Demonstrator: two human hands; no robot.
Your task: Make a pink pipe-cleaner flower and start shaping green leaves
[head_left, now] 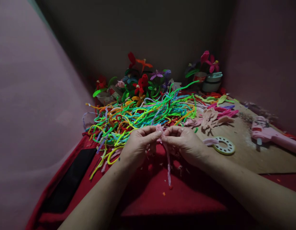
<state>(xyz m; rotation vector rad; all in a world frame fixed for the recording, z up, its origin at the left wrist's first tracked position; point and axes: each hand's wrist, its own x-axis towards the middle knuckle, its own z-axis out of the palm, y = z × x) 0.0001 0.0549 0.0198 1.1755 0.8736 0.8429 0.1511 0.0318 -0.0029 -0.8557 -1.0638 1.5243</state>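
Both hands meet at the front of a heap of coloured pipe cleaners (150,110). Between the thumbs and fingers of my left hand (140,140) and my right hand (186,142) is a pale pink pipe cleaner (168,164), bunched or folded at its top. Its long tail hangs down over the red cloth. The fingertips partly cover the folded part, so its exact shape is hard to make out. Each hand is closed in a pinch. Right of my right hand lies a round pale ring with holes (224,145), a pinkish strip reaching to it.
A pink glue gun (270,132) rests on a brown board (272,159) at the right, near folded pink pieces (212,118). A dark flat object (70,180) lies at the left on red cloth (174,203). Pipe-cleaner flowers (140,83) and a lidded pot (212,82) stand behind.
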